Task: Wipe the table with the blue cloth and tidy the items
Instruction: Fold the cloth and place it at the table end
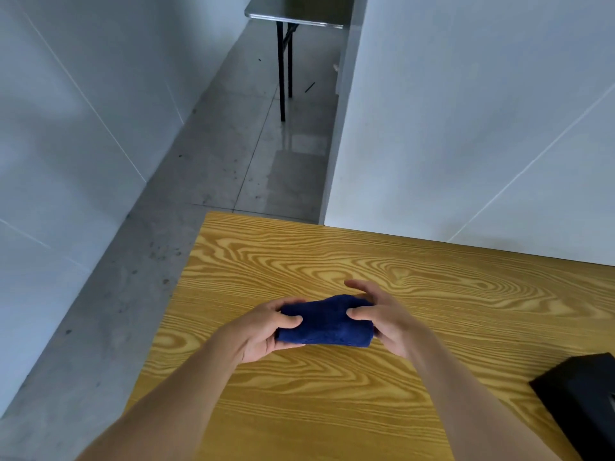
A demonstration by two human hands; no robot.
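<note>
A dark blue cloth (327, 322), folded into a thick pad, is held just above the yellow wood-grain table (366, 261). My left hand (263, 331) grips its left end, thumb on top and fingers underneath. My right hand (382, 319) grips its right end, thumb pressed on the top and the fingers curled around the far side. Both hands are over the middle of the table, a little toward its left edge.
A black box (579, 390) lies at the table's right front, partly cut off by the frame. The table's left edge drops to a grey tiled floor. White walls stand left and right. A grey folding table (296, 15) stands far down the corridor.
</note>
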